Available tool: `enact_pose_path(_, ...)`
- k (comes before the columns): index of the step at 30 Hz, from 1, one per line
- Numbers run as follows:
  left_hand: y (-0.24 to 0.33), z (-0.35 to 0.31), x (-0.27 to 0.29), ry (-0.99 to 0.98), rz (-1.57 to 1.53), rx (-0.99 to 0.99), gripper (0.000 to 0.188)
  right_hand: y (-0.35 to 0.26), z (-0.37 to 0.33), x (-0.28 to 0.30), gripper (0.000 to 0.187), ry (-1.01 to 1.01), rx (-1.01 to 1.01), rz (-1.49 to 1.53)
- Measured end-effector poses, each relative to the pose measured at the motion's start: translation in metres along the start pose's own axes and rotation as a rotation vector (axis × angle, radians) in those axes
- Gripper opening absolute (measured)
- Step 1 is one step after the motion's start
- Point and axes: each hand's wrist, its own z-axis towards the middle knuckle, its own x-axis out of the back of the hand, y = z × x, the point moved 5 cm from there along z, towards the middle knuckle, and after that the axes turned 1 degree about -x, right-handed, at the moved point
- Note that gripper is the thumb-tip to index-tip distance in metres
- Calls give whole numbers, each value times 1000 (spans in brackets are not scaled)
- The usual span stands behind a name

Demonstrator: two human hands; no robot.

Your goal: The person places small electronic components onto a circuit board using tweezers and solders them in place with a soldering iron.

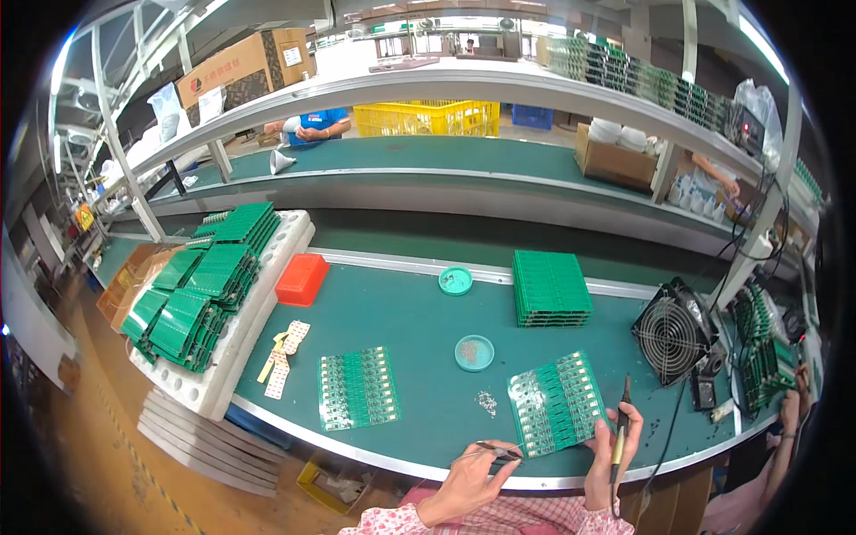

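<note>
My left hand (468,486) is closed on dark tweezers (499,453), whose thin tips reach the near left corner of a green circuit board panel (555,406). In my right hand (613,446) is a soldering iron (625,406) with a dark upper part and a yellowish grip, pointing up and away from me. The right fingers are at the panel's near right edge; whether they touch it I cannot tell. A second panel (359,389) lies flat to the left. Between the panels is a small heap of tiny pale parts (486,403).
Two round teal dishes (474,354) hold small parts. Behind stands a stack of green panels (551,287); a fan (673,330) is at right. Leftward are a red box (302,279), sticker strips (283,358) and panels on white foam (283,259). A co-worker's hand (790,410) shows at far right.
</note>
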Motion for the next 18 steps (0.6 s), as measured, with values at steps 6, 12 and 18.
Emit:
enact_pose_path(6,-11,-5,24,149,-348,114,15,-69,50,10,34,-84,188,-12)
enact_pose_path(12,-21,-12,51,232,-298,156,18,-105,78,-12,22,-465,236,-278)
enact_pose_path(18,-15,-25,49,230,-152,141,14,-72,51,-71,34,-1043,362,-603)
